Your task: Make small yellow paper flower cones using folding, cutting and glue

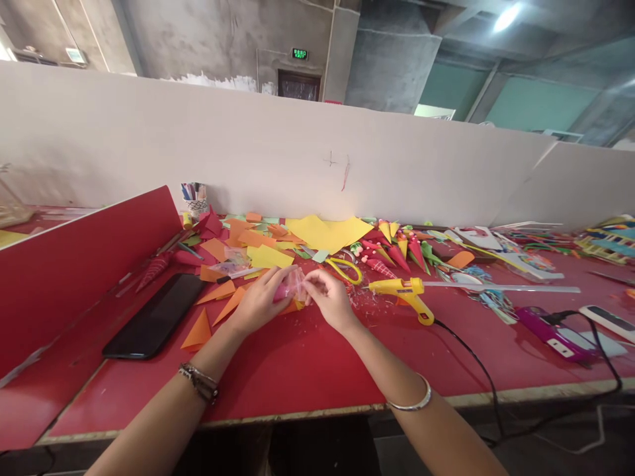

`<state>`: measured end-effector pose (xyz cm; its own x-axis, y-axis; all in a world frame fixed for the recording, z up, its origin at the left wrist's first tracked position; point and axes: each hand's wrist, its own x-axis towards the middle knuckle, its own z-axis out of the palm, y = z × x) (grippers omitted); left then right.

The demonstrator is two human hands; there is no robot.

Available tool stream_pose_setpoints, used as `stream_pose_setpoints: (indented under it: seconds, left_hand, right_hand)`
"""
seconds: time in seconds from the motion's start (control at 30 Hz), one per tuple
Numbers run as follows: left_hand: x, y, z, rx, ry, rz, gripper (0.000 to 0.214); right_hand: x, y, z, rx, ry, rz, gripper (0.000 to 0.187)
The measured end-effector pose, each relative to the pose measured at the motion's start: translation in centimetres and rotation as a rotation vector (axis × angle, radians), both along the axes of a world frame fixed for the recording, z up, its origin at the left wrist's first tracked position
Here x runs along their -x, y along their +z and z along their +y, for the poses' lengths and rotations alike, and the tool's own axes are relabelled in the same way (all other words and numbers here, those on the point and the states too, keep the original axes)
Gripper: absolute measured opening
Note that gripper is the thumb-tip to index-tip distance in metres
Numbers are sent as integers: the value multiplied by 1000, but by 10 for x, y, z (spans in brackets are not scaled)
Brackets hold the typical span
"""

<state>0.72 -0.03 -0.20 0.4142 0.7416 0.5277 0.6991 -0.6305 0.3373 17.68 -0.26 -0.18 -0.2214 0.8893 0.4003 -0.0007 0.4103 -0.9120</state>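
Note:
My left hand (264, 297) is closed around a small clear plastic bag (296, 284) with something pink inside it. At the bag's right end the fingers of my right hand (328, 295) are pinched together, touching the plastic; what lies between their tips is too small to make out. Orange paper pieces (229, 305) lie beside and under my left hand. Just beyond my right hand are yellow-handled scissors (346, 270). A yellow glue gun (403, 291) with a long clear glue stick in its back rests to the right.
A black phone (155, 316) lies at the left, near a red upright panel (94, 277). Behind are yellow paper (325, 231), several red paper cones (397, 254) and a pen cup (195, 198). A purple power strip (555, 334) and black cord (476, 357) occupy the right.

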Motion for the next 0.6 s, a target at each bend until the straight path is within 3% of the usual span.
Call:
stream_pose_setpoints:
  seconds: [0.2,0.4,0.6]
  left_hand:
    - [7,1,8,-69,209,1,48]
    - [22,-5,13,-95,576,92,53]
    - [25,-16,17,-87,574,85,62]
  right_hand:
    - [-6,4,7,99,-132,240,14]
    - [-6,3,7,197,-62,253,24]
    - [-4,0,7,260,19,253,21]
